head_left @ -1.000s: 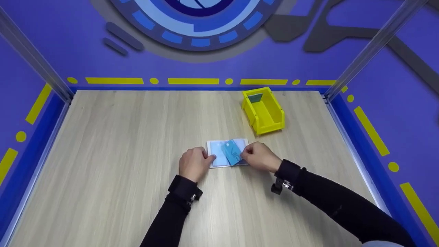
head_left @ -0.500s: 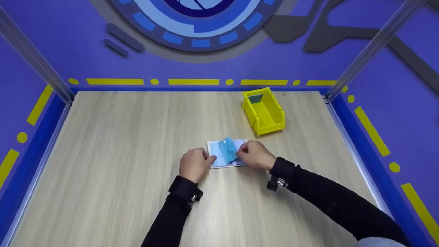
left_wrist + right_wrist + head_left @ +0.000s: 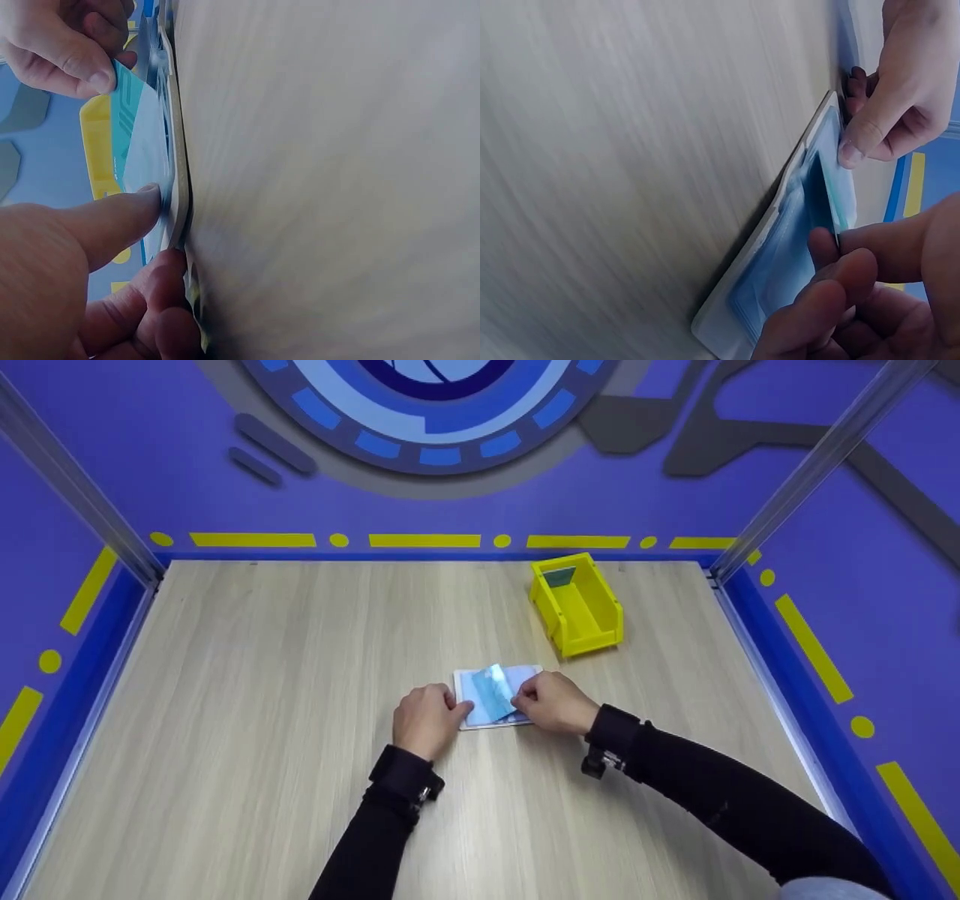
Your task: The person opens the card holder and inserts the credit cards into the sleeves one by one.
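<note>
A flat, pale-edged card holder (image 3: pixel 527 673) with clear plastic sleeves lies spread on the table. My left hand (image 3: pixel 426 720) pinches its left end, thumb on top and fingertips at the edge, as the left wrist view shows. Between thumb and fingers, my right hand (image 3: pixel 556 702) holds the lower right corner of a teal card (image 3: pixel 492 694). The card slants over the holder, its surface catching a glare. In the right wrist view the card (image 3: pixel 831 187) stands tilted above the plastic (image 3: pixel 780 247); whether its far edge is inside a sleeve I cannot tell.
A yellow open-front bin (image 3: pixel 592 640) stands behind the right hand, with a dark greenish flat piece (image 3: pixel 559 577) at its back inner wall. Blue panels (image 3: pixel 450 517) with yellow marks border the wooden table (image 3: pixel 300 645) at the back and sides.
My right hand has moved slightly left with the teal card, which now lies further left over the holder and reflects light. The left hand stays in place.
</note>
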Motion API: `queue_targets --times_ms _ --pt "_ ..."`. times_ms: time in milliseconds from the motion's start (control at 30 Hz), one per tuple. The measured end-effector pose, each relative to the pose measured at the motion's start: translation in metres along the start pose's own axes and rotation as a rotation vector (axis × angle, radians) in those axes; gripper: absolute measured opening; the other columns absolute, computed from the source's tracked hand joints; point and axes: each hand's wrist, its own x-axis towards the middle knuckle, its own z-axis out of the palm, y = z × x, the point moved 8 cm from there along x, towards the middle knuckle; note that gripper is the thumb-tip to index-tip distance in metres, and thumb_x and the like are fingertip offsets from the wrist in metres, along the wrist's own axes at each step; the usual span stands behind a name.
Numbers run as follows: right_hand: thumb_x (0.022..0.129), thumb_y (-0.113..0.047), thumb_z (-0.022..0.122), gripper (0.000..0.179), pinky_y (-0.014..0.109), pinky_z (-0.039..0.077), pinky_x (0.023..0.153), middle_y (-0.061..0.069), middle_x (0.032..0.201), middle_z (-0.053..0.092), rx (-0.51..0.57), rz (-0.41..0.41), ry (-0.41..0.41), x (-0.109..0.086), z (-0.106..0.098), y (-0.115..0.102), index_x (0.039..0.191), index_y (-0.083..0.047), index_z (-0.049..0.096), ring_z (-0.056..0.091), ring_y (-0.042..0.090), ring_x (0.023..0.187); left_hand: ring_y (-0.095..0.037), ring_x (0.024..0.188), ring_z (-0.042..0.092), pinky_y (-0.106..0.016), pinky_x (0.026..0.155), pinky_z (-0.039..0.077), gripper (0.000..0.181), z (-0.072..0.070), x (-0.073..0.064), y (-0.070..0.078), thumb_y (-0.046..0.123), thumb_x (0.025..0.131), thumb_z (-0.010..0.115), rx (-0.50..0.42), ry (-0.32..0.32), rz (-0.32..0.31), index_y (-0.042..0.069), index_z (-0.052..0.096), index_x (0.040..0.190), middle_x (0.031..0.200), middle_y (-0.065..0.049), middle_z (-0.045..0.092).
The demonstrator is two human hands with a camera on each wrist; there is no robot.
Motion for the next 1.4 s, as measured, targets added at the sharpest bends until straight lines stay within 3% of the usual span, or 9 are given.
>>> queue_targets --times_ms 500,900,1200,1400 --pt "0.106 -0.02 0.059 0.026 0.03 0.043 0.066 -0.003 0.072 0.058 -0.061 -0.026 0.018 0.001 0.003 -0.008 0.087 -0.01 0.074 0.053 0.015 0.068 -0.018 0.065 0.058 -0.034 0.063 0.043 0.034 -0.003 -0.003 0.003 0.032 0.102 0.078 0.001 0.041 0.034 0.018 0.068 0.073 0.072 0.002 0.065" --pt "0.108 -0.021 0.063 0.023 0.031 0.042 0.067 -0.003 0.074 0.059 -0.054 -0.037 -0.024 0.002 0.012 -0.014 0.094 -0.01 0.078 0.053 0.015 0.07 -0.017 0.061 0.055 -0.033 0.061 0.041 0.036 -0.004 -0.003 0.004 0.031 0.102 0.079 -0.001 0.046 0.036 0.018 0.067 0.071 0.069 0.003 0.064" --pt "0.108 -0.022 0.065 0.035 0.03 0.038 0.061 -0.005 0.066 0.048 -0.097 -0.049 -0.051 0.006 0.019 -0.024 0.074 -0.016 0.061 0.049 0.015 0.064 -0.018 0.061 0.056 -0.034 0.06 0.041 0.036 -0.004 -0.001 0.004 0.03 0.103 0.076 0.01 0.037 0.033 0.018 0.066 0.071 0.069 0.002 0.064" --pt "0.105 -0.019 0.07 0.029 0.03 0.039 0.062 -0.005 0.068 0.055 -0.167 -0.111 -0.014 0.007 0.022 -0.03 0.078 -0.01 0.074 0.048 0.015 0.064 -0.018 0.061 0.055 -0.034 0.06 0.041 0.036 -0.003 -0.001 0.004 0.028 0.103 0.075 0.009 0.038 0.047 0.017 0.066 0.07 0.069 0.002 0.063"
